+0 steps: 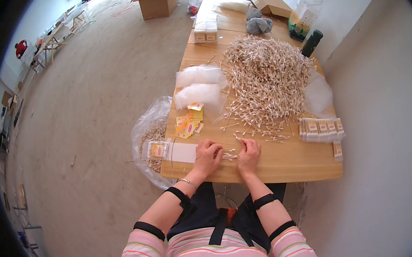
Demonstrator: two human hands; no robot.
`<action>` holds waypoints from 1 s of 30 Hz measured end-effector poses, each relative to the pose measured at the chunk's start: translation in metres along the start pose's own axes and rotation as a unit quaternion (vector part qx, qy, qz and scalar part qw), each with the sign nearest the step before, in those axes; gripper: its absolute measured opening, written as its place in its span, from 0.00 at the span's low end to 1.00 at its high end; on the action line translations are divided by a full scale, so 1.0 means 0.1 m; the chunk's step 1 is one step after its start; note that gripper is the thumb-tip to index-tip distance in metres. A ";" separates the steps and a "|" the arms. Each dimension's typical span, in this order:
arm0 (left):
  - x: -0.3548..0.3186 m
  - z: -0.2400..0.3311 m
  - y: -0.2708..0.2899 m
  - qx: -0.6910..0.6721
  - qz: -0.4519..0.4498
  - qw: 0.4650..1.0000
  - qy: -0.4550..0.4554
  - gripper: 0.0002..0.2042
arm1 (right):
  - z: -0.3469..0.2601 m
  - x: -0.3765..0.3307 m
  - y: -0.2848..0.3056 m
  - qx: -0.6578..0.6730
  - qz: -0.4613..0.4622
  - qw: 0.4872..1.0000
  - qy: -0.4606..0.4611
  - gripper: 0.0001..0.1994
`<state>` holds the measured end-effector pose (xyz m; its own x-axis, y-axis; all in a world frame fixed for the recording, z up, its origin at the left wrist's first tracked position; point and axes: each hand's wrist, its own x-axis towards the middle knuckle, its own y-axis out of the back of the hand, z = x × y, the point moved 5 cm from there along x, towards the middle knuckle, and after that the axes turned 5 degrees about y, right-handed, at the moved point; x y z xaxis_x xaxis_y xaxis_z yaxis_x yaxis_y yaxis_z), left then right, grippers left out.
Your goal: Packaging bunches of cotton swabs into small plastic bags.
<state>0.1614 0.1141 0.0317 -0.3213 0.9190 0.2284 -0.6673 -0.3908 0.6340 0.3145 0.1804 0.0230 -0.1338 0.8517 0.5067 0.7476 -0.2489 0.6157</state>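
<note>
Near the front edge of the wooden table [297,162], a few cotton swabs [229,154] lie between my two hands. My left hand [207,157] is closed with curled fingers over one end of these swabs, beside a flat white sheet [183,153]. Fingers pinched together, my right hand [249,155] grips a cotton swab [238,137] whose tip pokes out above the fingertips. Left of the sheet sits a small clear packet with a yellow label [157,150]. Loose yellow label cards [188,125] lie just beyond my left hand. My fingers partly hide what they hold.
A large heap of cotton swabs [270,79] covers the table's middle. Clear plastic bags [198,95] lie left of it; finished packets [321,128] stand at right. A plastic sack of swabs [152,133] is at the left edge. A dark green bottle [312,43] stands by the wall.
</note>
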 end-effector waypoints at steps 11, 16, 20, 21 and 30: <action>-0.11 0.23 0.11 0.088 -0.012 0.992 -0.092 0.23 | -0.24 -0.01 -0.14 0.182 -0.133 0.973 -0.047 0.06; -0.11 0.21 0.05 0.079 -0.057 0.988 -0.116 0.21 | 0.00 0.19 0.04 0.073 -0.050 0.994 0.066 0.11; -0.13 0.18 0.06 0.075 -0.064 0.988 -0.121 0.20 | 0.11 0.37 0.14 -0.118 -0.052 0.987 0.098 0.10; -0.13 0.19 0.05 0.072 -0.062 0.988 -0.122 0.20 | 0.14 0.39 0.11 -0.127 -0.089 0.984 0.085 0.10; -0.11 0.18 0.08 0.043 -0.046 0.991 -0.116 0.21 | -0.32 0.33 -0.27 -0.059 -0.158 0.973 0.160 0.09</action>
<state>0.1722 0.1017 0.0475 -0.0930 0.9414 0.3242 -0.6240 -0.3088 0.7178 0.2688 0.2004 0.0426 -0.5538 0.7123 0.4313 0.5586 -0.0663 0.8268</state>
